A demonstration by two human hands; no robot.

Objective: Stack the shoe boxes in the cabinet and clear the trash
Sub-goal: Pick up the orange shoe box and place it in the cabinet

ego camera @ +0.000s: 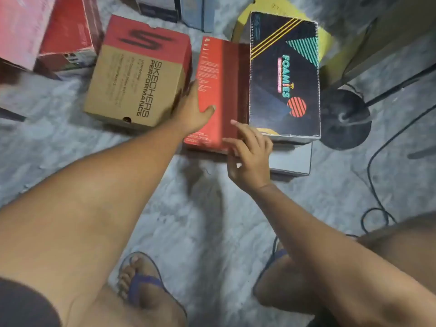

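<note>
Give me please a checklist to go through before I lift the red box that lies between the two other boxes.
1. Left hand grips the red box at its left edge: ok.
2. Right hand holds the near edge: not ok, the fingers are loose at the corner.
3. Foamies box free of the red box: cannot tell, they sit tight together.
4. Skechers box leaves room on the left: ok, a small gap.
5. Cable away from the feet: cannot tell.

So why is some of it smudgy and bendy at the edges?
Head view: the right hand and the red box's small print are blurred; the Foamies box lettering reads sharp; the wide lens bows the edges; light is dim, shadows soft.
</note>
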